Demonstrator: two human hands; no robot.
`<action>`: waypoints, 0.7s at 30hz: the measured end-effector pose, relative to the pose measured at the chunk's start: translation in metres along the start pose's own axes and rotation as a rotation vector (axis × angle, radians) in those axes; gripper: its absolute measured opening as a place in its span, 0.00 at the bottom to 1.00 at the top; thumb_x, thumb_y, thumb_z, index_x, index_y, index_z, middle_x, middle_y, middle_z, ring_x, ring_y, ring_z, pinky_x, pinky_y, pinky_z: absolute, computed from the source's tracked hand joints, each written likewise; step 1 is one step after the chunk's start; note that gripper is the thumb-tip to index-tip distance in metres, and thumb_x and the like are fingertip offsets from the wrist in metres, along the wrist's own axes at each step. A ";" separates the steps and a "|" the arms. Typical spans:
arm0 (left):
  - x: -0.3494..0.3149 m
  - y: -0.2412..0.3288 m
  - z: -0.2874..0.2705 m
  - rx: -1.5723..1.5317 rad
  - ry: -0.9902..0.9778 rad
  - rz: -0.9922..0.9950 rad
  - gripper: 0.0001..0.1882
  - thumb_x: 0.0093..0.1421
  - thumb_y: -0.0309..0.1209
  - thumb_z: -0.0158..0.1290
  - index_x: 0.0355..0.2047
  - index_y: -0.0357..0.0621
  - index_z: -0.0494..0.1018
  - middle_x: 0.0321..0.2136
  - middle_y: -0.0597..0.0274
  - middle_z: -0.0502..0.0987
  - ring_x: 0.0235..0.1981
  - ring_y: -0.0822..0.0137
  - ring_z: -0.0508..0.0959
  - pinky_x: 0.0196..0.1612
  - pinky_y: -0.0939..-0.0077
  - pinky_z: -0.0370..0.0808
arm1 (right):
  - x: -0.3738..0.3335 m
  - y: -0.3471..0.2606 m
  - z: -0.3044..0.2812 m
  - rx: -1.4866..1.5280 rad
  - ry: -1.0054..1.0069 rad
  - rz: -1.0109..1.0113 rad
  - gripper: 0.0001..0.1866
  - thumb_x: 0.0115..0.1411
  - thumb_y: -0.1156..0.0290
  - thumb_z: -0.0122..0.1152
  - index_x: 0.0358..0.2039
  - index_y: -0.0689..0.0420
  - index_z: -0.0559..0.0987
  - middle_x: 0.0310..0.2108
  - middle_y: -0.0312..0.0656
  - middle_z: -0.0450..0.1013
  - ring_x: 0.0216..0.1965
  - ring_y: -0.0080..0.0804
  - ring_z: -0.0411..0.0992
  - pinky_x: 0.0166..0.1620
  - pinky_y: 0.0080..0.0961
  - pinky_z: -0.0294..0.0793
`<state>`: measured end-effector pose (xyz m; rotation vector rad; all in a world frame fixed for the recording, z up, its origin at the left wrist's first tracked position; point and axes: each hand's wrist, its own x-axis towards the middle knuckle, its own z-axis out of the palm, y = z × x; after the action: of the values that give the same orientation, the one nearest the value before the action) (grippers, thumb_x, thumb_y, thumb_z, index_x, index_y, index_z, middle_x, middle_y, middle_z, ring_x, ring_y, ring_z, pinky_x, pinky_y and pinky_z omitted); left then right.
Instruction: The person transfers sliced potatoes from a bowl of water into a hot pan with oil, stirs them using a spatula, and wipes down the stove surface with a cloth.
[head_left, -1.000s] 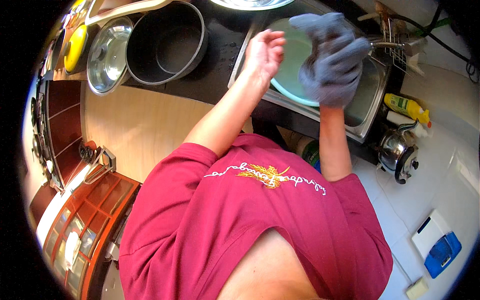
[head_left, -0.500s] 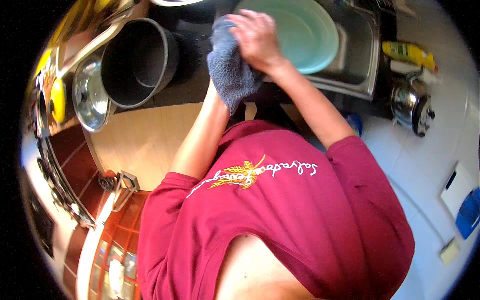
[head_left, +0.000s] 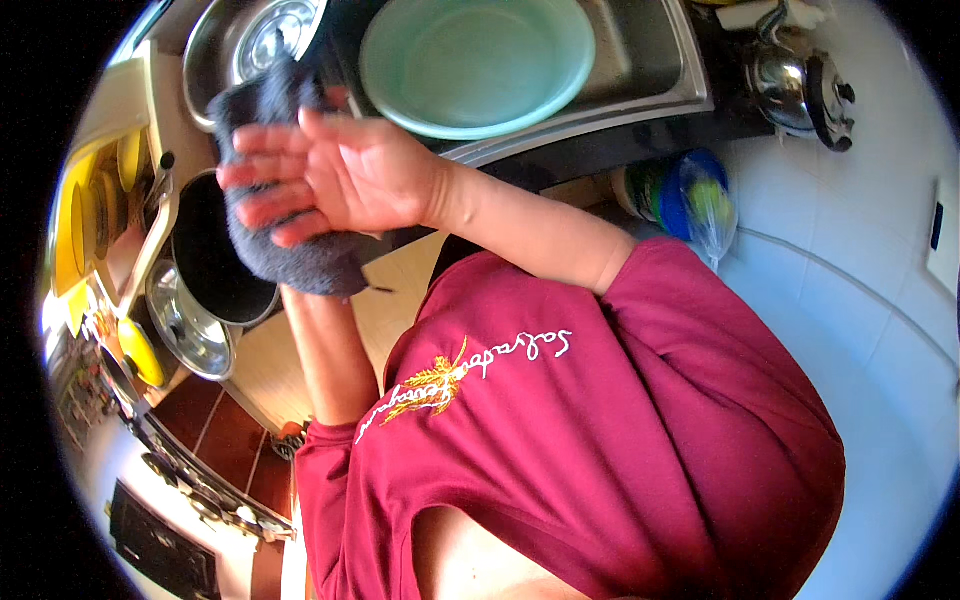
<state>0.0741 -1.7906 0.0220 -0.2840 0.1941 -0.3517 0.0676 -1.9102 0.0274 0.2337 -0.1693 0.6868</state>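
A dark grey towel lies wrapped over my left hand, which is almost wholly covered; a little reddish skin shows past the cloth near its upper end. That forearm comes up from below into the towel. Across the front of the cloth is my right hand, palm up and fingers spread, its back against or just above the towel; contact cannot be made out. Behind the hands stands a dark pot, partly hidden by the towel. To the right is a pale green basin.
The basin sits over a steel sink. A shiny metal bowl stands at the far left, and a glass lid leans beside the pot. A steel kettle is at the right. Below the counter are a blue tub and plastic bag.
Both hands and the towel have shifted left, away from the basin's edge toward the pot. My right hand has turned from back up to palm up, fingers spread. The view has swung right.
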 end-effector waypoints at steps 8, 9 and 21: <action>0.009 -0.095 -0.033 2.751 -0.713 0.203 0.32 0.59 0.40 0.43 0.60 0.41 0.50 0.53 0.50 0.64 0.59 0.54 0.56 0.61 0.57 0.44 | -0.092 -0.009 -0.026 -0.931 0.535 -0.495 0.27 0.61 0.52 0.38 0.57 0.52 0.58 0.56 0.40 0.57 0.55 0.39 0.57 0.58 0.42 0.53; 0.009 -0.104 -0.050 2.682 -0.613 -0.007 0.30 0.59 0.41 0.42 0.61 0.47 0.51 0.56 0.48 0.59 0.61 0.53 0.53 0.62 0.56 0.40 | -0.107 -0.006 -0.025 -1.610 0.803 -0.592 0.27 0.60 0.52 0.38 0.55 0.54 0.61 0.55 0.42 0.59 0.56 0.40 0.57 0.59 0.43 0.51; -0.028 -0.007 -0.051 2.055 0.254 -0.557 0.22 0.61 0.33 0.46 0.53 0.34 0.62 0.46 0.50 0.72 0.48 0.63 0.71 0.52 0.73 0.65 | -0.340 -0.183 0.048 -2.284 1.662 -0.564 0.21 0.56 0.57 0.45 0.46 0.54 0.72 0.48 0.43 0.68 0.53 0.39 0.63 0.55 0.29 0.59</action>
<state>0.0345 -1.7988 -0.0202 1.7775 -0.0757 -0.9542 -0.0771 -2.2665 -0.0337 -2.3443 0.7362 -0.3589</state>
